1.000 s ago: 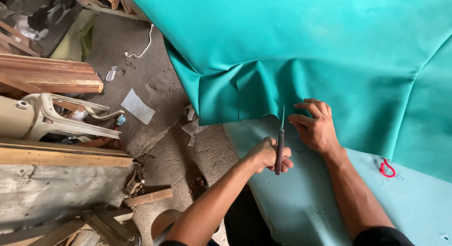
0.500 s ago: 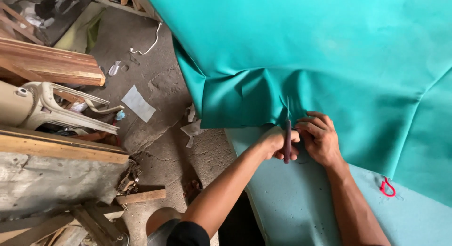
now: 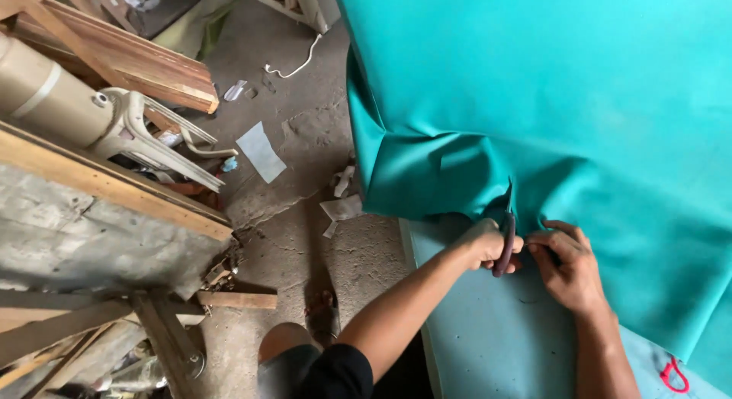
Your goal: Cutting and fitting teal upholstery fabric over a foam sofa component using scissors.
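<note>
Scissors (image 3: 505, 242) are gripped in the left hand (image 3: 488, 246), fingers closed round the dark handles, blades pointed up into the edge of the teal fabric (image 3: 549, 86). The fabric edge just beside the blades is pinched by the right hand (image 3: 566, 265), fingers closed on it. Fabric is draped over a pale blue board (image 3: 488, 338), hanging down its left side toward the floor (image 3: 305, 239). A red loop (image 3: 672, 372) is seen at the board's lower right. Paper scraps (image 3: 261, 151) are scattered on the floor. Wooden planks (image 3: 130, 56) and a plastic chair (image 3: 164, 136) are stacked at left.
</note>
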